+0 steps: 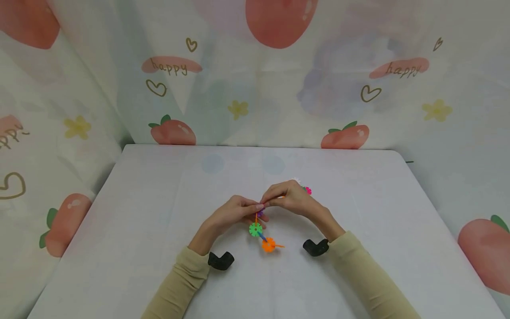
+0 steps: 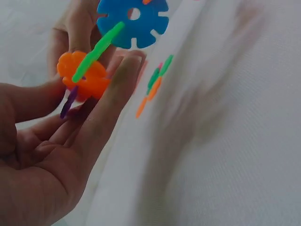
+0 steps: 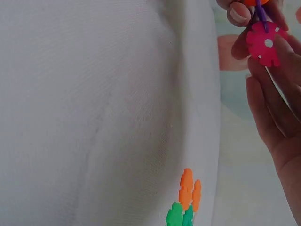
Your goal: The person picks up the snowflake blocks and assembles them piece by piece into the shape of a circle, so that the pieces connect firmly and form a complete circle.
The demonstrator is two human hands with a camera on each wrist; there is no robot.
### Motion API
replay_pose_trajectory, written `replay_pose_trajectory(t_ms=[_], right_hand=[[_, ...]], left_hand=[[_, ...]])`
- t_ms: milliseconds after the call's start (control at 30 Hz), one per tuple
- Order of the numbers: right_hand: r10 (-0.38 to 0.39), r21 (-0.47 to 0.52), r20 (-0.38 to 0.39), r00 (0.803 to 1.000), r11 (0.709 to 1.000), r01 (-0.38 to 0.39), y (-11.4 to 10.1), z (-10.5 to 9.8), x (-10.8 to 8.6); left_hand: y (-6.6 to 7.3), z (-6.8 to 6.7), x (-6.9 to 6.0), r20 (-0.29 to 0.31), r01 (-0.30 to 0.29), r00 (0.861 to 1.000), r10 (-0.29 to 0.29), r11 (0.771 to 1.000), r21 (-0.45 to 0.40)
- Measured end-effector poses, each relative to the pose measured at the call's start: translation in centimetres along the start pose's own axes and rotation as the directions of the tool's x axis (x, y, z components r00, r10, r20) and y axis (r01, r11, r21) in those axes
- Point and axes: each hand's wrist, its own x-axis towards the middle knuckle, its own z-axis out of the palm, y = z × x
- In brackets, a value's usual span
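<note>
Above the table, the left hand (image 1: 235,212) and right hand (image 1: 294,198) meet at a chain of small notched discs. A purple disc (image 1: 260,213), green disc (image 1: 256,229), blue disc (image 1: 262,237) and orange disc (image 1: 268,244) hang below the fingers. In the left wrist view, the left hand (image 2: 51,160) pinches an orange disc (image 2: 87,77); a green disc (image 2: 98,52) joins a blue disc (image 2: 136,29). In the right wrist view, the right hand (image 3: 280,108) pinches a pink disc (image 3: 267,44), linked with a purple disc (image 3: 259,16).
Behind the right hand lie loose discs, among them a pink one (image 1: 308,190) and a white one (image 1: 296,180). Loose orange discs (image 3: 186,188) and green discs (image 3: 175,215) show in the right wrist view. Black curved objects (image 1: 221,261) sit at both wrists.
</note>
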Motion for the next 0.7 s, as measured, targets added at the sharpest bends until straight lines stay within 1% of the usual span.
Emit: replay_pose_trajectory(t_ms=[67, 167, 233, 333, 400, 500, 633, 700], right_hand=[[0.023, -0.039, -0.025, 0.999, 0.999, -0.024, -0.1, 0.0, -0.1], [0.105, -0.101, -0.085, 0.991, 0.988, -0.113, -0.2, -0.4, -0.4], [0.168, -0.133, -0.136, 0.976, 0.974, -0.186, -0.1, -0.9, -0.6], [0.228, -0.174, -0.187, 0.956, 0.95, -0.26, 0.3, -1.7, -1.1], [0.255, -0.2, -0.198, 0.946, 0.935, -0.294, 0.8, -2.1, -1.4], [0.284, -0.238, -0.196, 0.939, 0.915, -0.326, 1.4, -2.6, -1.8], [0.331, -0.263, -0.198, 0.923, 0.889, -0.375, 2.3, -3.0, -2.4], [0.353, -0.29, -0.196, 0.915, 0.87, -0.398, 2.8, -3.0, -2.7]], left_hand=[[0.0, 0.0, 0.1, -0.026, -0.008, 1.0, 0.008, 1.0, 0.006], [0.0, 0.1, 0.1, -0.07, -0.001, 0.998, 0.001, 1.0, 0.012], [0.1, 0.0, 0.1, -0.099, 0.007, 0.995, -0.005, 1.0, 0.016], [0.2, -0.1, 0.1, -0.136, 0.008, 0.991, -0.005, 1.0, 0.021], [0.2, -0.2, 0.0, -0.148, 0.006, 0.989, -0.003, 1.0, 0.025], [0.2, -0.3, 0.0, -0.154, 0.006, 0.988, -0.002, 1.0, 0.026], [0.1, -0.4, 0.0, -0.16, 0.011, 0.987, -0.007, 1.0, 0.026], [0.1, -0.4, 0.0, -0.162, 0.012, 0.987, -0.008, 1.0, 0.025]])
